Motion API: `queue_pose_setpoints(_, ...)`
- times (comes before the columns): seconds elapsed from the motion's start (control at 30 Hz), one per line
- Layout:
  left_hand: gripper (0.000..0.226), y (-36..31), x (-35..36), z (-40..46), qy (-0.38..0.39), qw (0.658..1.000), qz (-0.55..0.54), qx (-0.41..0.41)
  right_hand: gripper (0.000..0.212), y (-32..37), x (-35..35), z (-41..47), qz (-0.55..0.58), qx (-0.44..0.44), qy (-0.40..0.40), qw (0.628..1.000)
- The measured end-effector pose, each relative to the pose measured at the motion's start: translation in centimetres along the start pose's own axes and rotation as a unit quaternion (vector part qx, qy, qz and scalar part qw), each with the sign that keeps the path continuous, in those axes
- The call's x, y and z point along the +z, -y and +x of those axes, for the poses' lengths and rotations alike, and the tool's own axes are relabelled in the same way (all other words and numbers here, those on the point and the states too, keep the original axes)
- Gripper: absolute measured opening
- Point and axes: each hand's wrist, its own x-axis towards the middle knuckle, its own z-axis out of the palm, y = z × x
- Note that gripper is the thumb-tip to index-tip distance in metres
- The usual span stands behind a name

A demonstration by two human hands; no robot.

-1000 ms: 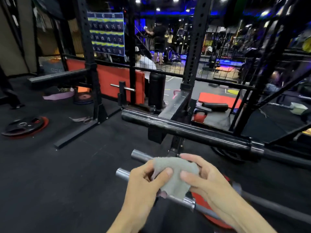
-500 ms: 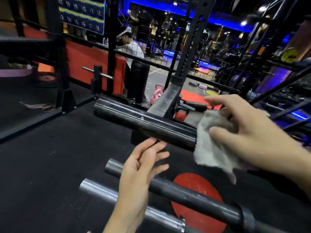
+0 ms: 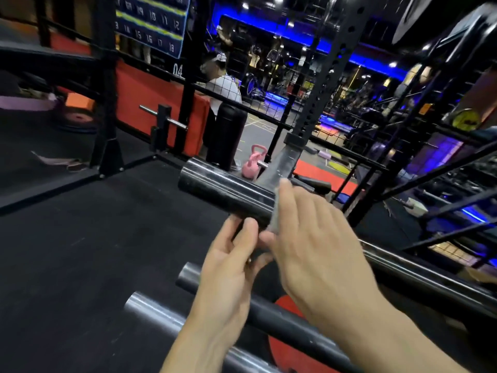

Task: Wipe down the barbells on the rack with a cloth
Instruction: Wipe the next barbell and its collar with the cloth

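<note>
The cloth (image 3: pixel 272 211) sits at the centre of the frame, wrapped against the near end of the top barbell's black sleeve (image 3: pixel 226 191). Only a grey strip of it shows, between the sleeve and the right hand. The sleeve runs from centre frame down toward the right, and its open round end faces the upper left.

The right hand (image 3: pixel 320 238) lies over the cloth with its back to the camera, fingers extended and close together along the sleeve. The palm side is hidden, so whether it grasps the cloth or only presses it against the sleeve cannot be told. The hand is motion-blurred.

The left hand (image 3: pixel 231 267) is just below the sleeve, with the thumb and fingertips meeting at the lower edge of the cloth. It appears to pinch that edge, though blur obscures the contact.

Two more barbells lie below the hands in the lower centre of the frame: a dark bar (image 3: pixel 269 313) and, nearest the camera, a bright steel bar (image 3: pixel 158 316). Both run parallel to the top sleeve. A red weight plate (image 3: pixel 285 345) lies on the black floor beneath them.

A perforated black rack upright (image 3: pixel 322 84) rises behind the sleeve at upper centre. A pink kettlebell (image 3: pixel 252 165) stands on the floor beyond the sleeve's end. A person in a white shirt (image 3: pixel 223 87) stands behind the wire fence at upper centre. A numbered board (image 3: pixel 150 22) hangs at upper left.
</note>
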Motion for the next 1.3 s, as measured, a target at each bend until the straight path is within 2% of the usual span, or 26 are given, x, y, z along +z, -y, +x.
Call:
queue_pose_setpoints(0.13,0.016,-0.4,-0.9,0.4,-0.042,0.999,0.01,0.01,0.065,-1.0,-0.2,0.5,0.037,-0.057,-0.007,0.998)
queue_pose_setpoints(0.3,0.037,-1.1,-2.2,0.5,-0.041,0.998,0.056,0.012,0.068,-6.1,-0.3,-5.0,0.0,-0.027,-0.053,0.998)
queue_pose_setpoints(0.43,0.06,-1.5,-2.9,1.1,-0.054,0.998,0.04,0.02,0.067,-3.5,0.1,-2.6,-0.017,-0.04,-0.03,0.999)
queue_pose_setpoints(0.6,0.047,-2.9,-3.5,1.3,-0.027,0.999,0.022,0.025,0.069,4.1,0.8,6.1,-0.004,-0.133,-0.012,0.991)
queue_pose_setpoints(0.7,0.038,-3.4,-3.9,1.3,-0.044,0.997,0.037,0.053,0.068,4.4,0.3,7.4,0.02,-0.166,0.004,0.986)
queue_pose_setpoints(0.77,0.034,-3.5,-3.8,1.4,-0.061,0.994,0.052,0.077,0.069,2.3,-0.2,5.5,0.058,-0.164,0.01,0.985)
queue_pose_setpoints(0.83,0.041,-3.7,-4.6,1.6,-0.082,0.987,0.092,0.107,0.071,-0.1,-0.4,2.5,0.074,-0.15,0.006,0.986)
queue_pose_setpoints(0.97,0.04,-4.6,-6.2,1.7,-0.052,0.978,0.157,0.129,0.068,-2.2,-0.1,-0.8,0.047,-0.096,-0.027,0.994)
queue_pose_setpoints(1.1,0.039,-4.7,-6.2,1.3,-0.037,0.967,0.204,0.15,0.07,2.5,0.4,2.8,0.038,-0.073,-0.018,0.996)
queue_pose_setpoints(1.2,0.042,-5.3,-6.1,1.2,-0.006,0.962,0.218,0.165,0.069,6.9,0.4,7.2,0.036,-0.103,0.004,0.994)
queue_pose_setpoints(1.3,0.045,-5.5,-6.3,1.2,-0.001,0.962,0.222,0.159,0.075,6.1,0.3,7.9,0.047,-0.146,0.011,0.988)
